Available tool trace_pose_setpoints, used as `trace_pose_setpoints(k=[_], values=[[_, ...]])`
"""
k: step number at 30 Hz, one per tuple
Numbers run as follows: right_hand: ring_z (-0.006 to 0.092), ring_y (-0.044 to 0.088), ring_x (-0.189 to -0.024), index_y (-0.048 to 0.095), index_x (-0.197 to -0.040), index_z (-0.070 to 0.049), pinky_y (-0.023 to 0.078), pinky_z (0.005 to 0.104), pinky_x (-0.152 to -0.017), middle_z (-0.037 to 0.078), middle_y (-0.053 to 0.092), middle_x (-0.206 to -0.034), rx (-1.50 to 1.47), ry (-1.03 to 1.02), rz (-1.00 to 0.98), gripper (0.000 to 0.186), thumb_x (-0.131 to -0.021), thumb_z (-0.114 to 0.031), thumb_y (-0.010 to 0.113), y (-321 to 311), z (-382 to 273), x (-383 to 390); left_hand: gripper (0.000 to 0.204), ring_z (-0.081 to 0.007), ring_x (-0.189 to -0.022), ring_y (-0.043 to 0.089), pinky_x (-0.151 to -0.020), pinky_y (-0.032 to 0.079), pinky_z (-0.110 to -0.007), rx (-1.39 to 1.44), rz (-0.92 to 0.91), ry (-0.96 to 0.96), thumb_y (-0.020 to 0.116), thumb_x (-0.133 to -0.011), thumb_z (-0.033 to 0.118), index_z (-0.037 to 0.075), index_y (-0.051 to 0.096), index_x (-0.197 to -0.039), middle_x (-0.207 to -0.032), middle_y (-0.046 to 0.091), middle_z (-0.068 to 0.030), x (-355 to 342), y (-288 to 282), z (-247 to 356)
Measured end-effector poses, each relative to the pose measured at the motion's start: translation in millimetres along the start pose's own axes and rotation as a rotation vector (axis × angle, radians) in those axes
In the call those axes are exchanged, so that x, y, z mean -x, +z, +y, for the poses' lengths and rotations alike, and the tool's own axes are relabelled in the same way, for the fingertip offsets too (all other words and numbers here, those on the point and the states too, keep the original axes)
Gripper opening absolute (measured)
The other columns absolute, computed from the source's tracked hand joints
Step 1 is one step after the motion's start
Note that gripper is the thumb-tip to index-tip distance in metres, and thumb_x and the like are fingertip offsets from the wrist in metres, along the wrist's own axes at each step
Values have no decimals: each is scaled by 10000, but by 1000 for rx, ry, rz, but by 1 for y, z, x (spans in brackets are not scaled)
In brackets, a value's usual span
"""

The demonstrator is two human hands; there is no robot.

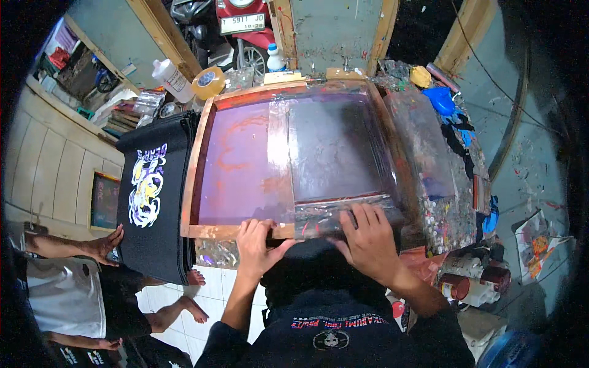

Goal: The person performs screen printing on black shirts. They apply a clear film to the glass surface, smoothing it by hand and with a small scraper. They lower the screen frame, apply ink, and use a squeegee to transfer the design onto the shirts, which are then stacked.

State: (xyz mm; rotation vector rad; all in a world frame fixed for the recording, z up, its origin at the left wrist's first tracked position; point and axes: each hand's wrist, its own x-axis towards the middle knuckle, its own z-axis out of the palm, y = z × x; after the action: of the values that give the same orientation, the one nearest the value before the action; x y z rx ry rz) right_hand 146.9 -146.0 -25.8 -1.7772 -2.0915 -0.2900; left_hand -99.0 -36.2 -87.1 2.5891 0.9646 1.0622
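A wooden screen printing frame with purple mesh lies on the table in front of me. Clear tape runs down the middle of the mesh, and a dark rectangle fills its right half. My left hand is closed over the near rail, fingers on top and thumb pointing right. On the tape-covered part of the same rail, my right hand bends its fingers over the edge, thumb below. The undersides of both grips are hidden. Black cloth shows beneath the rail, between my hands.
Left of the frame lies a stack of black printed fabric, with another person's hand at its edge. A tape roll and white bottles stand behind. Blue cloth and ink-stained clutter line the right; jars sit lower right.
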Motion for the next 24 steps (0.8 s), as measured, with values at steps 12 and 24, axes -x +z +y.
trace_pose_setpoints(k=[12, 24], values=[[384, 623, -1214, 536, -1432, -88, 508, 473, -1039, 164, 620, -1344, 71, -241, 173, 963, -617, -404, 941, -143, 79, -195, 451, -361, -954, 601, -865, 476, -444, 183, 158, 213, 870, -743, 199, 11, 658, -1094, -986, 649, -167, -130, 26, 57], [319, 724, -854, 734, -1092, 96, 577, 369, -799, 249, 748, -1011, 151, -247, 221, 842, -567, -548, 871, -190, 89, -263, 723, -373, -1110, 675, -984, 496, -467, -27, -631, -258, 642, -906, 656, 14, 704, -1232, -1161, 722, -235, -305, 196, -190]])
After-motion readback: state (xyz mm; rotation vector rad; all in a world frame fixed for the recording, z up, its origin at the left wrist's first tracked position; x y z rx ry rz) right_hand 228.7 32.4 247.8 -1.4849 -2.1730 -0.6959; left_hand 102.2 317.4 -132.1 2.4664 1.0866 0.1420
